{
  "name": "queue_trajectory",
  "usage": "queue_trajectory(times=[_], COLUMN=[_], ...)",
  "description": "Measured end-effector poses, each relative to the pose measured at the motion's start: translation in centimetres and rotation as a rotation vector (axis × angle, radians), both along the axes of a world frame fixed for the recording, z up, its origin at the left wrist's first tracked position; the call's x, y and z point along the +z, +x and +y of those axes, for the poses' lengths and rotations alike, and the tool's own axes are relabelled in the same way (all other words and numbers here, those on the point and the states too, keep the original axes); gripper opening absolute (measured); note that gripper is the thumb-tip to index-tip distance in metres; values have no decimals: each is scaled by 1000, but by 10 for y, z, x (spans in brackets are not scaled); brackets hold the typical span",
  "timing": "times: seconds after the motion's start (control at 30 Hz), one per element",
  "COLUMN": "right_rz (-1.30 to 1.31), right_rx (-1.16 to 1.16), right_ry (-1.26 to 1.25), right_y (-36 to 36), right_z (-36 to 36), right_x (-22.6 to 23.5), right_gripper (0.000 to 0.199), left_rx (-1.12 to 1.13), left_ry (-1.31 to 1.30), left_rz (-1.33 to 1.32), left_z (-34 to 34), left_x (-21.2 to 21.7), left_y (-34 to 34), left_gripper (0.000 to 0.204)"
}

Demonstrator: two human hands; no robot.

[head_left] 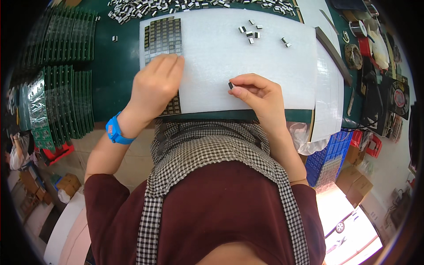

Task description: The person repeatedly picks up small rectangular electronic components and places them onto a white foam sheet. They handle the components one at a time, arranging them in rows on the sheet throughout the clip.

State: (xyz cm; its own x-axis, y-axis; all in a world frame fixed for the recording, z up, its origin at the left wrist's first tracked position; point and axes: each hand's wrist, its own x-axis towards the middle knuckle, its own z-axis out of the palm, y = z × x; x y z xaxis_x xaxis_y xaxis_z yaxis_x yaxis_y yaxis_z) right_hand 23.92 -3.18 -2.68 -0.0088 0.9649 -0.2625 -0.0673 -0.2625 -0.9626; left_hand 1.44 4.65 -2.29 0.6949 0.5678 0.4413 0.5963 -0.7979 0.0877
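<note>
My right hand (261, 93) pinches a small black-and-white block (231, 85) between thumb and fingertips, just above the white foam sheet (207, 53). To its left, my left hand (158, 83) is over a sheet of black labels with gold print (165, 33). Its fingers are bent and pressed together, pointing away from me; whatever they hold, if anything, is hidden. The hand covers the middle of the label sheet, whose lower end shows beside my wrist. A blue watch (115, 129) is on my left wrist. Several similar small blocks (249, 34) lie loose on the far part of the foam.
A large heap of small blocks (132, 9) spreads along the far edge of the green table (108, 84). Rows of green circuit boards (66, 101) stand at the left. A dark bar (333, 55) lies along the right side, near a solder spool (358, 28).
</note>
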Motion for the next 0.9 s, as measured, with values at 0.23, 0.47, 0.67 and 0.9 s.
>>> queue_trajectory(times=[0.23,0.47,0.67,0.9], right_rz=[-571,-618,-770,-791], right_rx=[-42,-77,12,149], right_ry=[590,712,689,643], right_y=[-19,-20,-19,-20], right_z=[0,0,-2,-6], right_x=[6,3,8,13], right_gripper=[32,38,38,32], left_rx=[138,117,180,124], left_ry=[-1699,-1772,-1627,-1432], left_rz=[-1043,-1112,-1037,-530], left_z=[-27,-31,-36,-31], left_x=[12,4,5,24], left_y=[27,34,39,37], left_gripper=[20,18,20,28])
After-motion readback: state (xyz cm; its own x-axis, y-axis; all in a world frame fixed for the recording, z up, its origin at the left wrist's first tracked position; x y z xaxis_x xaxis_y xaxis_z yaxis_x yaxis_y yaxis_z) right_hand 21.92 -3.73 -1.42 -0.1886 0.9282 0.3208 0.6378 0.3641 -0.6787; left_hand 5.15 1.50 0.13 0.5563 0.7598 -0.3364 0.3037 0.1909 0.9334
